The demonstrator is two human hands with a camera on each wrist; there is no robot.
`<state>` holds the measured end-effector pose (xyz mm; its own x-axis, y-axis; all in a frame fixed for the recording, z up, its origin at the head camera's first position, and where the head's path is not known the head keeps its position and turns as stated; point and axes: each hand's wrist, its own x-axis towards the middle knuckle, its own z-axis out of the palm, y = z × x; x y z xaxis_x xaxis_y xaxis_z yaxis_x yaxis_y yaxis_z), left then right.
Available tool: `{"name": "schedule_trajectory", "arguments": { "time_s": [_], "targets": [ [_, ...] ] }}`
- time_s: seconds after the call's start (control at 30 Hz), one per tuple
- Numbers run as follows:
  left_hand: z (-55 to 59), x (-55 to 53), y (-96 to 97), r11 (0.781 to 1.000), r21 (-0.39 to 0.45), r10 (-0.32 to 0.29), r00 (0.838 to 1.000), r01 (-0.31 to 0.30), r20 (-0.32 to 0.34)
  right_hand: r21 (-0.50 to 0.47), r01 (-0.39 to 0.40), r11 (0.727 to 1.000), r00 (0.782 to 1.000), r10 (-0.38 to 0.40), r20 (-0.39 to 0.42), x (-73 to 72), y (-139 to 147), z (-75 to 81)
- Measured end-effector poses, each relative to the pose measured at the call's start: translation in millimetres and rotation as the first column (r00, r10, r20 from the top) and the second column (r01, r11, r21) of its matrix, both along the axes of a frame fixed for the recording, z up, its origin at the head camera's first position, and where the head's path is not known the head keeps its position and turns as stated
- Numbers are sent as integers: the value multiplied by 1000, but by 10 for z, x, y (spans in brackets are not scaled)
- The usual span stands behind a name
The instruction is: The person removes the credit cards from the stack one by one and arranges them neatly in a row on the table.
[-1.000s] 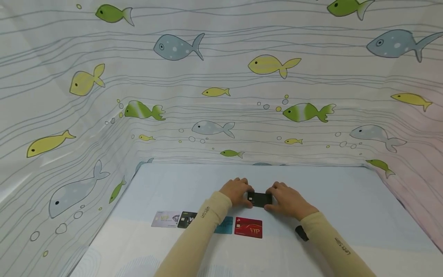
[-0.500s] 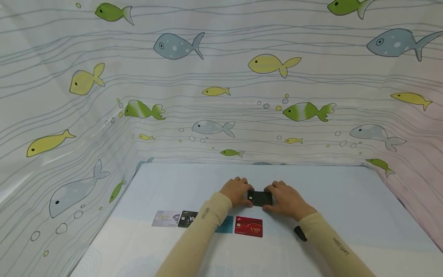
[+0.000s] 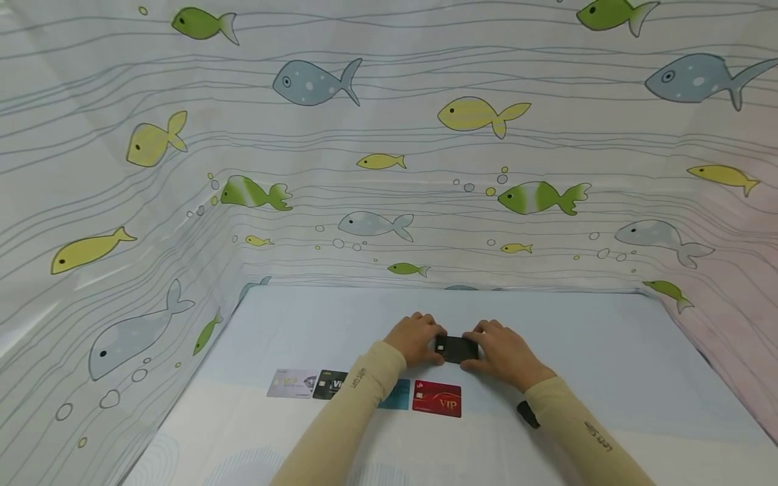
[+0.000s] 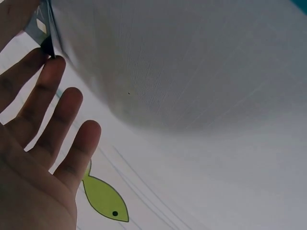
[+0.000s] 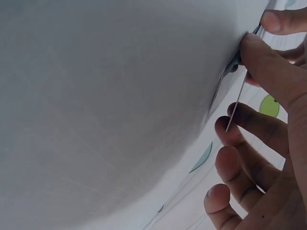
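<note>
A dark bank card [image 3: 460,349] with a small chip at its left end is held between the two hands, close over the table. My left hand [image 3: 416,339] pinches its left end between thumb and fingers. In the left wrist view the chip end of the card [image 4: 34,29] shows at the upper left, by the fingertips, and the other fingers are spread. My right hand [image 3: 501,352] pinches the opposite end, its thumb at the near edge. The right wrist view shows the card [image 5: 238,100] edge-on as a thin line between thumb and fingertips.
Nearer the body lie a silver VIP card [image 3: 290,384], a black card [image 3: 327,385], a teal card [image 3: 396,395] partly hidden by the left sleeve [image 3: 352,412], and a red VIP card [image 3: 436,398]. A fish-patterned curtain [image 3: 389,196] surrounds the white table [image 3: 583,337].
The right hand has shifted slightly left along the dark card. The left hand and the laid-out cards look the same.
</note>
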<state>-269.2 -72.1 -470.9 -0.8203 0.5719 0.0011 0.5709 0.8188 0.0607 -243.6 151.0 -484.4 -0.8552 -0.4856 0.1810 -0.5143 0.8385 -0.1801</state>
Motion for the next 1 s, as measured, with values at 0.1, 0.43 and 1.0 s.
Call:
{"name": "schedule_trajectory", "arguments": {
  "time_s": [0.1, 0.43, 1.0],
  "targets": [
    [11, 21, 10, 1000, -6, -11, 1000, 11, -8, 4, 2, 1000, 1000, -2, 5, 5, 3, -15],
    [-20, 57, 9, 999, -12, -31, 999, 30, -42, 29, -10, 1000, 998, 12, -64, 33, 19, -38],
    [90, 137, -2, 999, 21, -40, 997, 41, -58, 14, -10, 1000, 994, 12, -110, 97, 91, 63]
  ]
}}
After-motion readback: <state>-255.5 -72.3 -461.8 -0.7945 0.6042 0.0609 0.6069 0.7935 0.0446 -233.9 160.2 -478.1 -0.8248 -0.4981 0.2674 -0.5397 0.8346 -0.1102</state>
